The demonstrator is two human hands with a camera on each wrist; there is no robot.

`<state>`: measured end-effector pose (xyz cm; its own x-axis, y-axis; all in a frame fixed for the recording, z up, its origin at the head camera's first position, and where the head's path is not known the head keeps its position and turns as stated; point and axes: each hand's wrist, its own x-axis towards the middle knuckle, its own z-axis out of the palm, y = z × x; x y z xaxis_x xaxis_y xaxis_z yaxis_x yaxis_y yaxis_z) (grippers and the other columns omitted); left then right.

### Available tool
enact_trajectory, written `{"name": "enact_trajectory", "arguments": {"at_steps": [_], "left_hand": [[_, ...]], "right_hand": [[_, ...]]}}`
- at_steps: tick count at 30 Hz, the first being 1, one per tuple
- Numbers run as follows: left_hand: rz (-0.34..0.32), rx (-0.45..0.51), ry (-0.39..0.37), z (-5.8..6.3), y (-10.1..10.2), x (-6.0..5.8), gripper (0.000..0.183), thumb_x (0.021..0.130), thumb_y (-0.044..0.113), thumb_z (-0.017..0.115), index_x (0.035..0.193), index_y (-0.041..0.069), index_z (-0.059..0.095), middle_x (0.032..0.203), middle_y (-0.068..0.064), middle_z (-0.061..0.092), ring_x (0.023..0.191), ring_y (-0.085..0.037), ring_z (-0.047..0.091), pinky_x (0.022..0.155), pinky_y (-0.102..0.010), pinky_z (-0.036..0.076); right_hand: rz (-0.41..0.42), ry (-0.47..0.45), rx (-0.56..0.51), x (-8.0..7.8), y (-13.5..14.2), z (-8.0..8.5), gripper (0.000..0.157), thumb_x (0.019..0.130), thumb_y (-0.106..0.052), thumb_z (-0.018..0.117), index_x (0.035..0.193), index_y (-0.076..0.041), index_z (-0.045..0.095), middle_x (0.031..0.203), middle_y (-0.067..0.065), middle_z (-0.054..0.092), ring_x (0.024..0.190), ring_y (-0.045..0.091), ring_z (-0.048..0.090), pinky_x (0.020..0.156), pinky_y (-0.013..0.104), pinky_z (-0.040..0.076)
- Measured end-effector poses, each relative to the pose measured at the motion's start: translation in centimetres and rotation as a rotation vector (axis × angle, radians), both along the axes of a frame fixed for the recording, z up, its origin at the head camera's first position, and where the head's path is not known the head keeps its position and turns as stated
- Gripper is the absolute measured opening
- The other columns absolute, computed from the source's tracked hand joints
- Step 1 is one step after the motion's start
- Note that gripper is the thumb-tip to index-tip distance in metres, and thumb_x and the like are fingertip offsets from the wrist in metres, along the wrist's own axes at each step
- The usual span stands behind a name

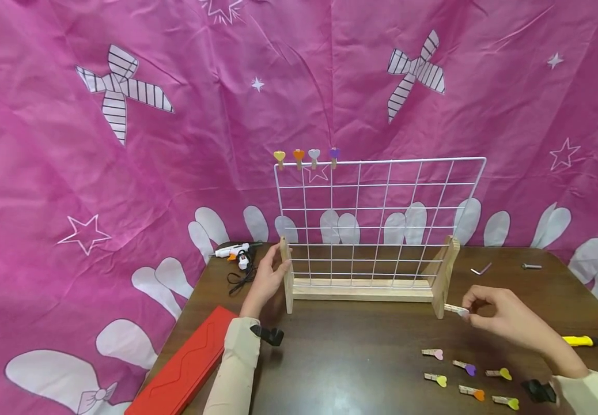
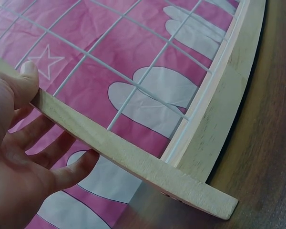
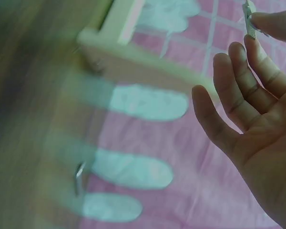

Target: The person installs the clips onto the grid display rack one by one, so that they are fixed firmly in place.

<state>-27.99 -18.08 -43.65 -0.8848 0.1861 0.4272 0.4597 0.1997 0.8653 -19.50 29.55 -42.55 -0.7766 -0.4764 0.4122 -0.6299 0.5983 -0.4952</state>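
A white wire grid panel (image 1: pixel 371 208) stands upright in a wooden base with two side posts. My left hand (image 1: pixel 270 276) grips the left wooden post (image 2: pixel 114 148), thumb on one side and fingers on the other. My right hand (image 1: pixel 508 317) pinches a small wooden clothespin (image 1: pixel 454 309) with a pale heart between thumb and index finger, near the right post (image 1: pixel 444 276). The other right fingers (image 3: pixel 229 90) are spread loosely. Along the grid's top left edge sit heart clothespins: yellow (image 1: pixel 279 158), orange (image 1: pixel 299 157), white (image 1: pixel 314 157) and purple (image 1: pixel 334 155).
Several heart clothespins, including a pink one (image 1: pixel 432 354), lie on the brown table (image 1: pixel 330 357) at front right. A red box (image 1: pixel 187 360) lies left, a glue gun (image 1: pixel 234 250) behind it. Rightward are a hex key (image 1: pixel 481 270), a bolt (image 1: pixel 532 266) and a yellow-handled screwdriver (image 1: pixel 580 340).
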Motion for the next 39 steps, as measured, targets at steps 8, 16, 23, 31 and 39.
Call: {"name": "enact_trajectory", "arguments": {"at_steps": [8, 16, 23, 31, 39], "left_hand": [[-0.002, -0.009, -0.01, -0.1, 0.0, 0.1, 0.043, 0.091, 0.001, 0.053, 0.132, -0.005, 0.039, 0.124, -0.023, 0.052, 0.117, -0.037, 0.046, 0.093, -0.05, 0.04], [0.0, -0.015, 0.005, -0.1, 0.0, 0.1, 0.043, 0.091, 0.003, 0.054, 0.132, -0.004, 0.041, 0.123, -0.023, 0.053, 0.117, -0.035, 0.046, 0.097, -0.05, 0.038], [0.005, -0.005, -0.02, 0.2, 0.0, 0.1, 0.042, 0.092, 0.003, 0.054, 0.132, -0.003, 0.041, 0.124, -0.022, 0.052, 0.118, -0.035, 0.046, 0.095, -0.051, 0.039], [0.007, -0.004, -0.005, 0.3, -0.1, 0.0, 0.042, 0.092, 0.004, 0.054, 0.131, -0.003, 0.041, 0.124, -0.022, 0.052, 0.116, -0.035, 0.047, 0.093, -0.051, 0.041], [-0.005, -0.003, -0.025, 0.1, 0.0, 0.2, 0.042, 0.092, 0.0, 0.052, 0.132, -0.003, 0.04, 0.125, -0.022, 0.052, 0.116, -0.036, 0.047, 0.091, -0.048, 0.043]], "right_hand": [[0.092, -0.051, -0.085, -0.5, -4.1, 2.8, 0.028, 0.074, 0.001, 0.072, 0.084, -0.022, 0.06, 0.078, -0.009, 0.061, 0.075, 0.008, 0.057, 0.068, 0.02, 0.042], [0.273, -0.064, -0.053, -1.6, -8.3, 6.4, 0.02, 0.082, -0.005, 0.067, 0.09, -0.021, 0.058, 0.089, -0.006, 0.059, 0.083, 0.008, 0.055, 0.068, 0.024, 0.045], [0.347, 0.116, 0.085, -2.9, -11.1, 11.4, 0.018, 0.088, -0.01, 0.063, 0.095, -0.023, 0.052, 0.095, -0.011, 0.054, 0.082, 0.004, 0.052, 0.064, 0.021, 0.045], [0.393, 0.251, 0.104, -5.3, -13.8, 18.9, 0.013, 0.087, -0.005, 0.062, 0.092, -0.015, 0.055, 0.092, -0.01, 0.055, 0.078, 0.003, 0.051, 0.066, 0.02, 0.043], [0.349, 0.255, 0.047, -7.8, -15.8, 24.9, 0.006, 0.086, -0.005, 0.063, 0.088, -0.01, 0.059, 0.089, -0.004, 0.062, 0.078, 0.008, 0.052, 0.069, 0.021, 0.041]]}}
